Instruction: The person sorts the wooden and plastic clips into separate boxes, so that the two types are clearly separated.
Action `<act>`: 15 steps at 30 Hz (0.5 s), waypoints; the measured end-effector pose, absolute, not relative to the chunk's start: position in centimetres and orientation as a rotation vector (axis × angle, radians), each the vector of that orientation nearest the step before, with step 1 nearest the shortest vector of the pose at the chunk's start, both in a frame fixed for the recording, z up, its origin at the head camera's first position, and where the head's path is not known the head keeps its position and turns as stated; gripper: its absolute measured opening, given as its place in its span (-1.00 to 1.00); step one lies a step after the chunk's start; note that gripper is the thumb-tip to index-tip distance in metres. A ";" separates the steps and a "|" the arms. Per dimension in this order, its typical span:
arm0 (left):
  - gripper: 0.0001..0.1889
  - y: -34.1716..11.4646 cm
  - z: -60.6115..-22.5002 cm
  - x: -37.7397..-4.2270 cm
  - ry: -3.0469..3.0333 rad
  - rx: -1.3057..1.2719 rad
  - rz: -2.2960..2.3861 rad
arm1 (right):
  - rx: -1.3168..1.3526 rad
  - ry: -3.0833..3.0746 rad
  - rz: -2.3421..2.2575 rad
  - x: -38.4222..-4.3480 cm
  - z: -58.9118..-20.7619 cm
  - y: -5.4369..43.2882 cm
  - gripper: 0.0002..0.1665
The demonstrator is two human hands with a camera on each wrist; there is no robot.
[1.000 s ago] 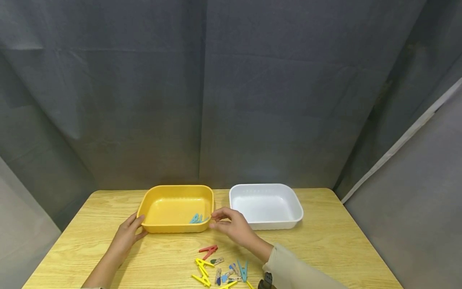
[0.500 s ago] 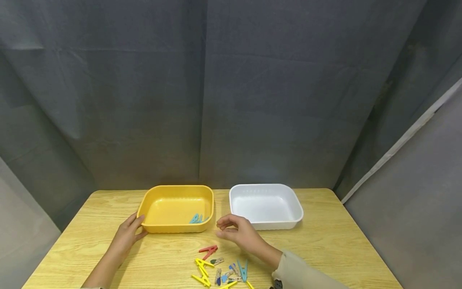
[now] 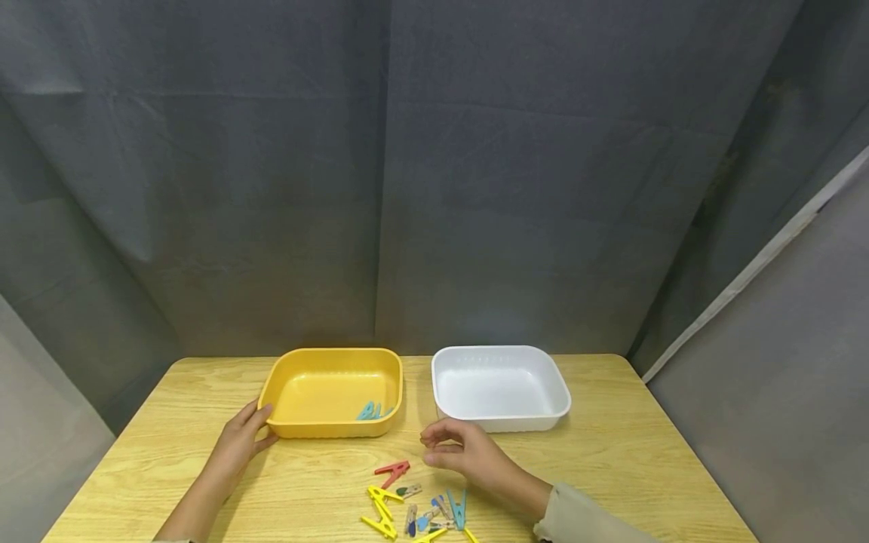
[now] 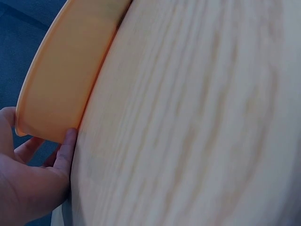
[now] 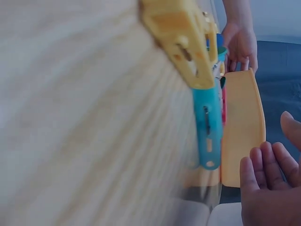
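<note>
My left hand (image 3: pixel 239 443) holds the near left corner of a yellow plastic tray (image 3: pixel 326 430). In the left wrist view, the fingers (image 4: pixel 66 150) lie against the tray's wall (image 4: pixel 66 75) at that corner. Inside the tray, light blue clothespins (image 3: pixel 369 411) lie near its right end. My right hand (image 3: pixel 468 452) hovers over the table in front of the white tray, its fingers loosely bent with nothing between them. Below it lie loose clothespins: a red one (image 3: pixel 394 471), yellow ones (image 3: pixel 382 513), a teal one (image 3: pixel 458 513) and small wooden ones (image 3: pixel 410 520) with blue or green decorations.
A white plastic tray (image 3: pixel 502 424) stands to the right of the yellow one, near the back of the wooden table (image 3: pixel 611 452). Grey cloth (image 3: pixel 543 188) hangs behind the table and at both sides.
My right hand has moved away from the yellow tray's right edge, to the right and nearer to me. My left hand and both trays stay in place.
</note>
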State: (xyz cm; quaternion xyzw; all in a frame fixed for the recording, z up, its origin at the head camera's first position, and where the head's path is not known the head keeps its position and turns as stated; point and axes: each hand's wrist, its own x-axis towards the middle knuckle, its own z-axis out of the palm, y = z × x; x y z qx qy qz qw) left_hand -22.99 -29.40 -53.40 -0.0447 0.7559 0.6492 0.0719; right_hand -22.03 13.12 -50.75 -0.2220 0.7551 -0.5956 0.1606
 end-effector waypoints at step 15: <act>-0.23 -29.3 -53.1 -22.8 2.280 -0.116 1.980 | -0.660 2.112 -1.667 -20.5 -51.8 16.4 -0.53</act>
